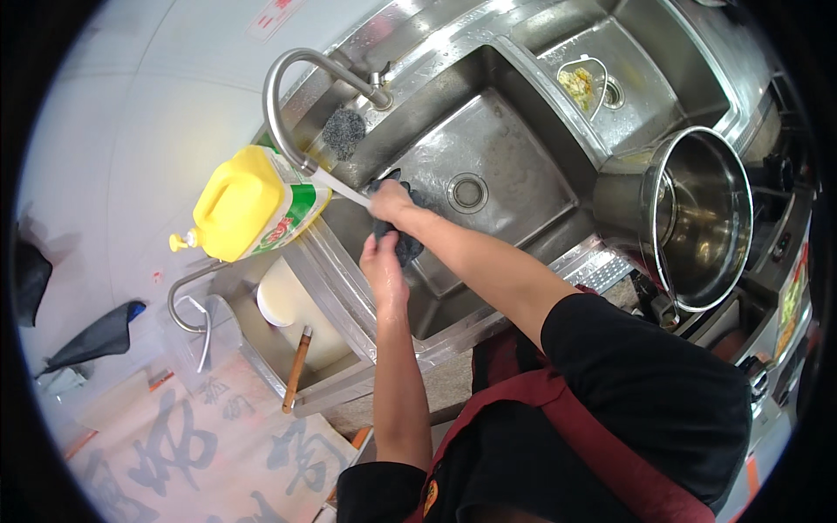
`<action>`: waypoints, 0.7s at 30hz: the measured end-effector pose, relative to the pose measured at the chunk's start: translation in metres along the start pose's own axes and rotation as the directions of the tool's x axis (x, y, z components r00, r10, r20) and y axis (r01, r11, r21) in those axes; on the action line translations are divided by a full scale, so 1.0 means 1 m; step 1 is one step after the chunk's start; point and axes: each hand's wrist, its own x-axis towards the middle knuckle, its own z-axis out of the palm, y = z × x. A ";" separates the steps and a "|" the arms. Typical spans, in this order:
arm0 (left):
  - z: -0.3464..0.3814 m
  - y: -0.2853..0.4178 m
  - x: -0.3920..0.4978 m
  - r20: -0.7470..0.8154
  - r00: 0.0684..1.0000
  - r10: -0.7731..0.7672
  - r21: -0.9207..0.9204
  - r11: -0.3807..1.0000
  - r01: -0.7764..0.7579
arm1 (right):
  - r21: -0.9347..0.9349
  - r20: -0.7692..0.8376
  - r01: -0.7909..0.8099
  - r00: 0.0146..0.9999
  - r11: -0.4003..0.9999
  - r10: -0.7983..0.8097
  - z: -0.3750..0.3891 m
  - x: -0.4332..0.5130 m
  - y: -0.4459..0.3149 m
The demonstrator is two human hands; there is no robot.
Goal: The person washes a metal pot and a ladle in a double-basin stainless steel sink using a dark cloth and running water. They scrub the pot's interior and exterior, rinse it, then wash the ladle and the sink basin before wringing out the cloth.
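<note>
Water runs from the curved metal faucet point(278, 108) onto my hands over the middle basin of a stainless steel sink point(523, 140). A dark, wet cloth point(407, 248) hangs bunched between them. My right hand point(392, 204) grips its upper part, right at the stream. Just below, my left hand point(384, 261) has its fingers and thumb closed on the cloth's lower side. The hands are close together, left of the round drain point(467, 193). Part of the cloth is hidden behind my fingers and right wrist.
A steel wool scrubber point(344, 133) lies behind the basin, beside a yellow detergent jug point(242, 202). The left basin holds a white container point(278, 297) and a wooden handle point(297, 369). A large metal pot point(703, 219) stands right; food scraps point(577, 87) lie in the far basin.
</note>
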 end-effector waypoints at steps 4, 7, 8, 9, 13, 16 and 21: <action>-0.015 0.014 0.037 0.454 0.853 -0.257 -0.425 0.779 0.461 | -0.276 0.221 0.407 0.908 0.871 -0.355 -0.002 -0.045 0.006; -0.012 0.016 0.079 0.312 0.842 -0.441 -0.044 0.878 0.477 | -0.338 0.094 0.753 0.624 0.565 -0.776 -0.011 -0.094 0.036; -0.008 0.018 0.092 0.077 0.862 -0.501 0.136 0.862 0.488 | -0.356 0.084 0.758 0.608 0.546 -0.789 -0.019 -0.105 0.047; -0.004 0.018 0.104 0.164 0.828 -0.536 0.083 0.844 0.530 | -0.371 0.037 0.795 0.529 0.480 -0.848 -0.028 -0.112 0.058; 0.007 0.031 0.121 0.069 0.882 -0.467 0.271 0.859 0.434 | -0.161 0.244 0.591 0.800 0.790 -0.548 -0.054 -0.128 0.092; 0.013 0.050 0.107 0.043 0.947 -0.317 0.428 0.862 0.270 | 0.347 0.294 -0.058 0.954 0.936 -0.050 -0.057 -0.114 0.090; 0.014 0.070 0.044 0.161 0.934 -0.319 0.178 0.940 0.291 | 0.704 0.654 -0.666 0.743 0.249 0.140 -0.022 -0.050 0.048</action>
